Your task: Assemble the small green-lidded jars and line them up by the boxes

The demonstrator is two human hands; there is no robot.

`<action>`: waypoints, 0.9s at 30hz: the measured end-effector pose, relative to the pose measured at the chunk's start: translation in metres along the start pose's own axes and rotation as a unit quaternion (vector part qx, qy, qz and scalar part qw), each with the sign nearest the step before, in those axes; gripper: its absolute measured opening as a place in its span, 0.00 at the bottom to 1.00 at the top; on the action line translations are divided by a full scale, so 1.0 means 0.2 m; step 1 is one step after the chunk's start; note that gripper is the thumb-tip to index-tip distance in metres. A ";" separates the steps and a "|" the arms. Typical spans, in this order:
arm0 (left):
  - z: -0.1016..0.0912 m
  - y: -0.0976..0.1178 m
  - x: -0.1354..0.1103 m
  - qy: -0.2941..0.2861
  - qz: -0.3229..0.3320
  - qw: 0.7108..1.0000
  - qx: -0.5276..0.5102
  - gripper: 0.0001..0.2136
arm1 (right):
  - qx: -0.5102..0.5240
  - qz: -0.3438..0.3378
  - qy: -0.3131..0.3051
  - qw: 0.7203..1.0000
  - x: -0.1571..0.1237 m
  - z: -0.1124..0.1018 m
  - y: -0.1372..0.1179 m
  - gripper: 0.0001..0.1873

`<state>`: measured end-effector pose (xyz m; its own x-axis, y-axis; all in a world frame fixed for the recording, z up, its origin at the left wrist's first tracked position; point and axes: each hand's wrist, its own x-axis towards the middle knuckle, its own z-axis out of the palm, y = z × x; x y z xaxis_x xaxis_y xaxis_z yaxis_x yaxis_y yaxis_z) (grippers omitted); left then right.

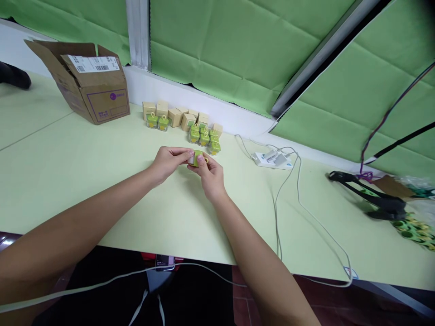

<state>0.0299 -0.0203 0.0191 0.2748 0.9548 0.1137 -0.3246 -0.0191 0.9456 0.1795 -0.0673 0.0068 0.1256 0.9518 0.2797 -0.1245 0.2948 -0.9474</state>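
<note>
Both my hands meet over the middle of the pale green table [84, 176]. Between them is a small green item with a yellow loop [198, 158]. My left hand [168, 160] pinches its left side with fingertips closed. My right hand [210, 174] grips it from the right and below, thumb on top. Just beyond, several more green items with yellow loops [204, 137] stand on the table, with two more [157, 122] further left. Behind them sits a row of several small tan boxes [175, 115].
An open cardboard box [93, 86] stands at the back left. A white power strip [273, 159] with plugs and white cables [299, 199] lies to the right. A black clamp-like tool [374, 197] and green parts [413, 228] lie at the far right. Green cloth covers the wall.
</note>
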 end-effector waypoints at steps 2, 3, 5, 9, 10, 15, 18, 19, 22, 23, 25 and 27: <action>0.00 0.00 0.00 0.002 0.006 1.000 0.005 0.19 | 0.000 -0.002 0.003 1.000 0.00 0.00 0.00 0.24; 0.00 0.00 0.00 0.003 0.007 1.000 0.006 0.19 | 0.003 -0.002 0.007 1.000 0.00 0.00 -0.01 0.24; 0.01 0.00 -0.01 0.004 0.006 1.000 0.009 0.18 | 0.009 0.000 0.024 1.000 0.00 0.01 -0.01 0.24; 0.04 0.00 -0.03 0.042 0.021 0.999 0.017 0.16 | 0.007 0.000 0.042 0.999 -0.01 0.03 -0.01 0.26; 0.04 0.00 -0.03 0.052 0.025 0.998 0.016 0.16 | 0.001 0.000 0.039 0.999 -0.01 0.04 -0.01 0.26; 0.06 0.00 -0.03 0.057 0.033 0.998 0.006 0.16 | 0.012 0.019 0.050 0.999 -0.02 0.06 -0.01 0.26; 0.07 -0.01 -0.03 0.033 0.029 0.999 -0.010 0.18 | 0.031 0.042 0.063 0.997 -0.01 0.03 -0.03 0.27; 0.07 -0.01 -0.03 0.026 0.026 0.999 -0.015 0.20 | 0.034 0.051 0.068 0.996 0.00 0.02 -0.03 0.28; 0.06 -0.01 -0.03 0.027 0.020 0.999 -0.012 0.21 | 0.045 0.077 0.069 0.994 0.01 0.00 -0.04 0.31; 0.06 -0.01 -0.03 0.030 0.019 0.999 -0.005 0.21 | 0.054 0.084 0.062 0.993 0.02 0.00 -0.05 0.31; 0.05 0.00 -0.02 0.033 0.020 0.999 0.012 0.20 | 0.073 0.094 0.043 0.992 0.03 -0.01 -0.05 0.31; 0.05 0.00 -0.02 0.033 0.022 0.999 0.025 0.19 | 0.080 0.098 0.030 0.991 0.03 -0.01 -0.04 0.31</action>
<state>0.0371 -0.0270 0.0223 0.2004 0.9700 0.1374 -0.2892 -0.0754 0.9543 0.1831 -0.0642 0.0166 0.1408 0.9869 0.0781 -0.3064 0.1185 -0.9445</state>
